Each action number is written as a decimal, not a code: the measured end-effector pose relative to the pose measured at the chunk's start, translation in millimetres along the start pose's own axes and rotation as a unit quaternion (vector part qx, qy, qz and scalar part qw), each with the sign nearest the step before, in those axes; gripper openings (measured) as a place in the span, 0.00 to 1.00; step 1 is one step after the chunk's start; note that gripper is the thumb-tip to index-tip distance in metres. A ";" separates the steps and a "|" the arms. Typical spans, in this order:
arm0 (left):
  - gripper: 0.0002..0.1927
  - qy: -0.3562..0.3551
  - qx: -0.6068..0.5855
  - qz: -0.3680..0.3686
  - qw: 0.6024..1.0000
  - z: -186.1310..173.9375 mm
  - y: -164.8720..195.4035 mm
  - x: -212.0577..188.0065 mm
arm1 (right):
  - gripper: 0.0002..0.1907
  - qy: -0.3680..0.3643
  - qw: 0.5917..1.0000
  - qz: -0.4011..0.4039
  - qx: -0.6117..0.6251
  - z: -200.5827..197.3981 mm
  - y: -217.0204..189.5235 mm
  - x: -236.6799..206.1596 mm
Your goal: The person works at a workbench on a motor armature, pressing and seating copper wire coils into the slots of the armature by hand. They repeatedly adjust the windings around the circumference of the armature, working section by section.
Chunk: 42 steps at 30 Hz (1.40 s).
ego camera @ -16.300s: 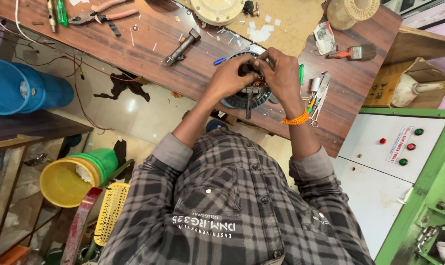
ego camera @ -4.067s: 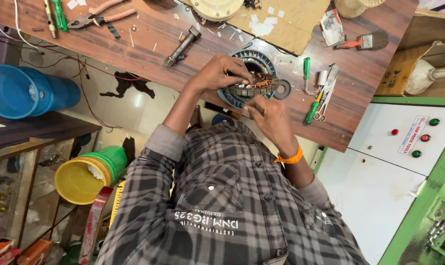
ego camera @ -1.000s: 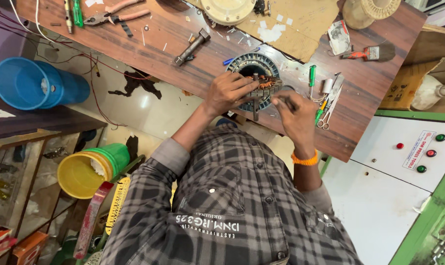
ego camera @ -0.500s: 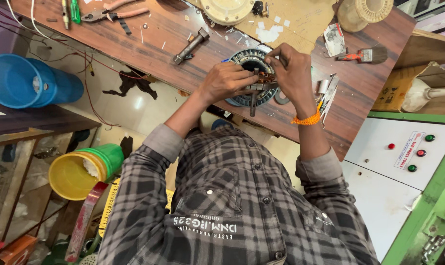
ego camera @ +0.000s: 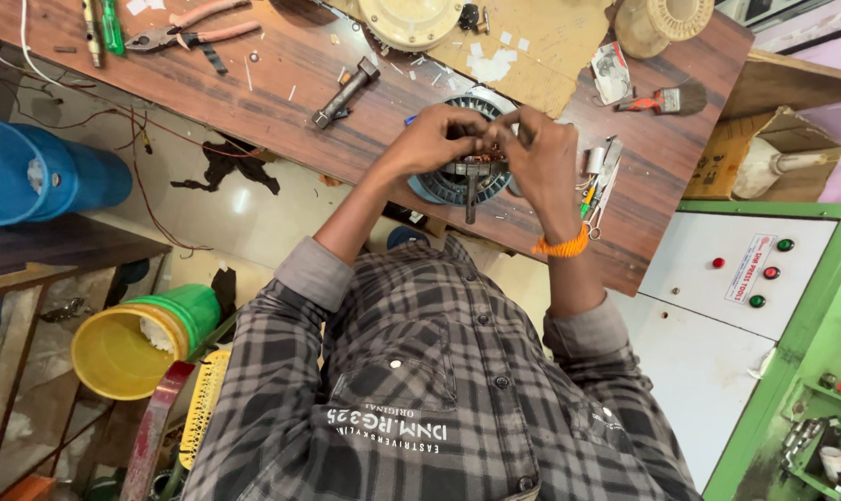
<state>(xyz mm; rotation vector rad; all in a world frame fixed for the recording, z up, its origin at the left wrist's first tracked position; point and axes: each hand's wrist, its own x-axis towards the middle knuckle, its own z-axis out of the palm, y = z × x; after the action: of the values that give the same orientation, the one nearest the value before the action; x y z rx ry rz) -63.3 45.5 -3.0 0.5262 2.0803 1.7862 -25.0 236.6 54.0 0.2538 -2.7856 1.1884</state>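
A round blue-grey motor stator with copper windings lies near the front edge of the brown wooden table. A dark shaft sticks out of it toward me. My left hand and my right hand, with an orange band at the wrist, meet on top of the stator. The fingers of both pinch the copper winding wires. The hands hide most of the windings.
Pliers, a green screwdriver, a metal tool, a cream round cover, a brush and small tools lie on the table. Blue tub and yellow bucket at left. Green control cabinet at right.
My right hand has come up from the table beside the stator to join my left hand on top of it. Both hands now pinch the winding together.
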 end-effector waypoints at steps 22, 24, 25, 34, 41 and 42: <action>0.24 0.016 0.299 0.149 0.942 2.4 31.0 -46.4 | 0.04 0.027 0.991 0.114 0.070 17.8 51.5 -116.2; 0.22 0.059 0.291 0.160 0.941 8.7 33.1 -52.3 | 0.04 0.028 0.983 0.112 0.145 2.9 52.4 -112.4; 0.21 0.079 0.286 0.165 0.940 11.9 32.7 -53.9 | 0.03 0.030 0.976 0.112 0.183 -3.8 50.0 -110.9; 0.23 0.185 0.337 0.247 0.889 25.9 12.3 -65.2 | 0.04 -0.013 0.985 0.052 0.162 -8.6 8.0 -57.4; 0.25 0.206 0.390 0.274 0.854 31.3 -8.2 -67.8 | 0.04 -0.022 0.996 0.029 0.086 3.3 11.4 -8.4; 0.24 0.209 0.400 0.279 0.848 31.3 -10.1 -67.3 | 0.04 -0.024 0.996 0.027 0.083 4.1 13.5 -1.5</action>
<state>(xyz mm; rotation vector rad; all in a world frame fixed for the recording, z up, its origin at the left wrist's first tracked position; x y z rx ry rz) 10.0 38.0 -16.2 1.1351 3.2495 1.2392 -26.2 243.0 41.4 0.2238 -2.7526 1.4464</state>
